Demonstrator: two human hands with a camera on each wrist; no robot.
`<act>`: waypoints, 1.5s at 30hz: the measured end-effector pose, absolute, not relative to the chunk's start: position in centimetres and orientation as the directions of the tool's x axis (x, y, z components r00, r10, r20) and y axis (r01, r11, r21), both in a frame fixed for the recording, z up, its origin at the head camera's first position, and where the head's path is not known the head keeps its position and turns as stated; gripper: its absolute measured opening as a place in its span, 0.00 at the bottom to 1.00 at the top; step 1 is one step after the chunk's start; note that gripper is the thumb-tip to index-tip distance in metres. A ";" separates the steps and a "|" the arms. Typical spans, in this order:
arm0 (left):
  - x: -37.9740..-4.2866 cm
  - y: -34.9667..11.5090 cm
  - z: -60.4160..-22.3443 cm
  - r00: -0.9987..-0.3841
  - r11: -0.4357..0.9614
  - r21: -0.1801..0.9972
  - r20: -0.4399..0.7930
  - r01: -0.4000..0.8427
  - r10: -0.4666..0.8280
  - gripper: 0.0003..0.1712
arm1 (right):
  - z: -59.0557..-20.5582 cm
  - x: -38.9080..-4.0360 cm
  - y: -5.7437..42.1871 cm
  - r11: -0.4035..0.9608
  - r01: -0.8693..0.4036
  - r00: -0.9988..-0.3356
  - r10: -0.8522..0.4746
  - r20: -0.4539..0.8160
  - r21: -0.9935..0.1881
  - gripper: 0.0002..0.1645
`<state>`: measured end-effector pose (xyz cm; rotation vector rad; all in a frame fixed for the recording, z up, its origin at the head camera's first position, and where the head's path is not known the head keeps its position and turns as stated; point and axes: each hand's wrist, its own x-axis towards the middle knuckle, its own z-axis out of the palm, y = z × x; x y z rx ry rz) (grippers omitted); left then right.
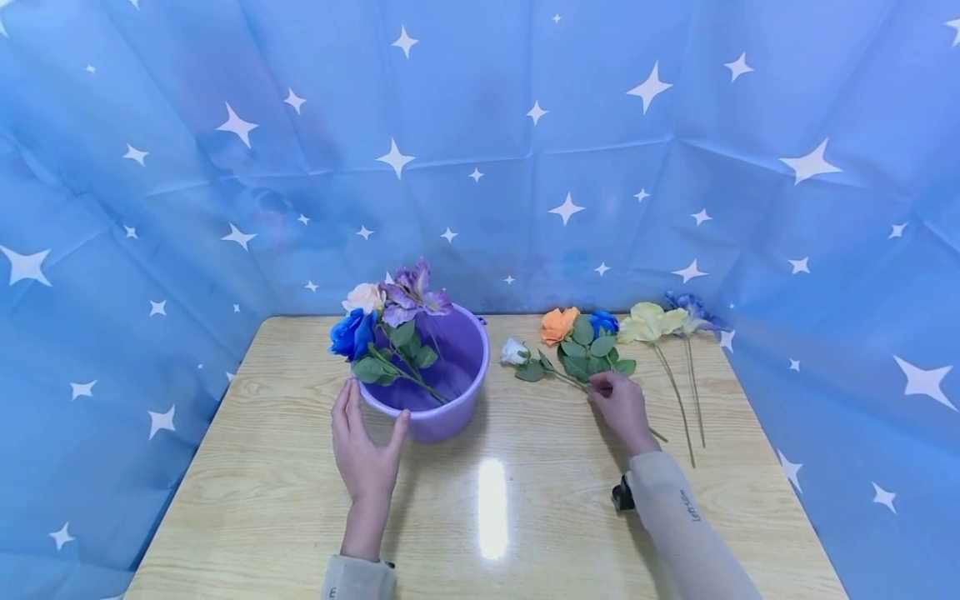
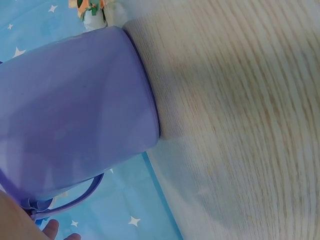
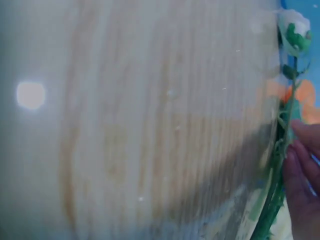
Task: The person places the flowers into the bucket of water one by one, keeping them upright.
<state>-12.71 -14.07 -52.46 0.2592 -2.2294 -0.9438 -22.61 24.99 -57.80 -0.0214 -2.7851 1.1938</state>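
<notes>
Left hand (image 1: 367,454): you are holding it spread at the near left of the purple bucket (image 1: 438,427), the fingers reaching along its left side and the thumb standing apart at the front rim. Right hand (image 1: 622,410): you are pinching the stem of the white rose (image 1: 513,352) between thumb and fingers, the bloom pointing leftward, toward the bucket. In the right wrist view the stem is running past your fingertips, somewhat blurred.

The bucket is standing upright, left of centre on the wooden table (image 1: 262,483); the left wrist view is showing its handle (image 2: 94,187) hanging at the side. Inside, a blue rose (image 1: 352,335), a pale pink rose (image 1: 363,297) and a purple flower (image 1: 408,296) are leaning, heads toward the left and back rim.

Just beyond your right hand, an orange rose (image 1: 559,326) and a second blue rose (image 1: 602,322) are lying with green leaves bunched about them. Further right, a pale yellow flower (image 1: 647,322) and a blue-violet flower (image 1: 693,310) are lying, stems pointing toward you. A star-printed blue backdrop (image 1: 465,100) is hanging behind.
</notes>
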 end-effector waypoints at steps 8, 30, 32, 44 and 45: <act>-12.7 -13.9 -52.6 -0.737 0.708 0.699 0.528 0.096 -0.422 0.52 | -57.4 -21.4 25.8 0.727 0.026 -0.986 0.132 0.102 -0.686 0.14; -12.7 -14.1 -52.5 -0.722 0.721 0.686 0.548 0.099 -0.423 0.51 | -57.0 -22.4 26.6 0.785 -0.051 -0.997 -0.008 0.072 -0.618 0.08; -12.7 -14.1 -52.5 -0.722 0.721 0.685 0.549 0.100 -0.422 0.51 | -56.7 -22.5 26.7 0.773 -0.053 -0.998 -0.016 0.064 -0.632 0.10; -12.8 -14.1 -52.5 -0.718 0.724 0.682 0.557 0.108 -0.418 0.52 | -54.3 -22.5 26.9 0.685 -0.048 -0.999 -0.021 0.046 -0.727 0.13; -12.8 -14.1 -52.5 -0.717 0.723 0.682 0.558 0.109 -0.418 0.52 | -54.1 -22.5 26.9 0.680 -0.044 -0.999 -0.018 0.042 -0.732 0.13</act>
